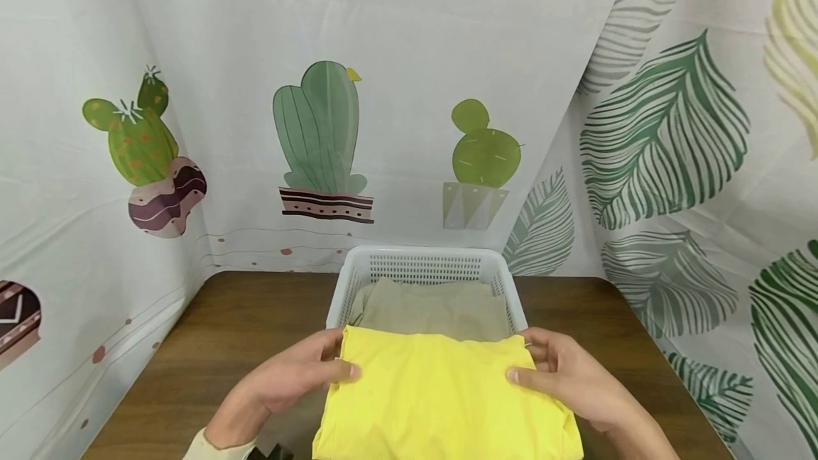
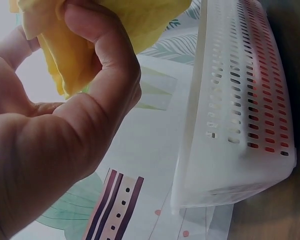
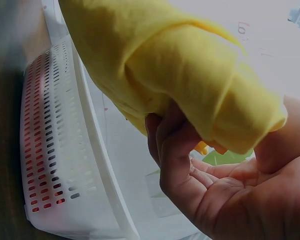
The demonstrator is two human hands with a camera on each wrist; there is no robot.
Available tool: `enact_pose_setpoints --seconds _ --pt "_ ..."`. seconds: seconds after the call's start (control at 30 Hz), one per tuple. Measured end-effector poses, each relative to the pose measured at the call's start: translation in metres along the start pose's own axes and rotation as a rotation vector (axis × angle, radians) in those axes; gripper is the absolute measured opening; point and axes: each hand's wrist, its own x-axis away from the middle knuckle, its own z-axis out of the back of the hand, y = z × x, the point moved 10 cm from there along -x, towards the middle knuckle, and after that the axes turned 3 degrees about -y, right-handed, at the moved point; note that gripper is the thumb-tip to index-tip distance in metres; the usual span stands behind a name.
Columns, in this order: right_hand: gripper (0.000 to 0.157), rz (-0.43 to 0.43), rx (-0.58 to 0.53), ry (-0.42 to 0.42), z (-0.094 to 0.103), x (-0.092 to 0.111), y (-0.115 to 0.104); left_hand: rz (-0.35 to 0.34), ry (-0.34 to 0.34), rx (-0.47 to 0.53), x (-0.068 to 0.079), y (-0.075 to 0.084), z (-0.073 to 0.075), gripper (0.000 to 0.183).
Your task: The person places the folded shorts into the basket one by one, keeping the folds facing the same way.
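A folded yellow garment [image 1: 441, 396] spans the space between both hands, in front of a white basket [image 1: 336, 304]. At its left side the left hand [image 1: 287, 375] grips the fabric, thumb on top and fingers behind. The right hand [image 1: 575, 378] pinches the opposite side the same way. In the left wrist view the yellow cloth [image 2: 70, 55] hangs from the curled fingers above the basket's rim. The right wrist view shows the garment's rolled edge [image 3: 200, 75] over the fingers. Greyish-beige folded cloth [image 1: 434, 307] lies in the basket, its near part hidden by the yellow garment.
The basket stands on a dark brown wooden table [image 1: 262, 311] close to the back edge. Behind it hangs a white curtain [image 1: 409, 20] printed with cacti and leaves. Something red shows through the holes of the basket's side [image 2: 255, 115].
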Motion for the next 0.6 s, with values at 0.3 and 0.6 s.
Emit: enact_pose_setpoints --seconds 0.3,0.6 --pt "0.052 -0.026 0.083 0.092 0.010 0.000 -0.001 0.016 0.042 0.004 -0.001 0.000 0.004 0.041" --pt "0.065 -0.076 0.145 0.202 0.024 0.003 -0.001 -0.033 -0.025 0.105 -0.004 0.005 -0.002 0.039"
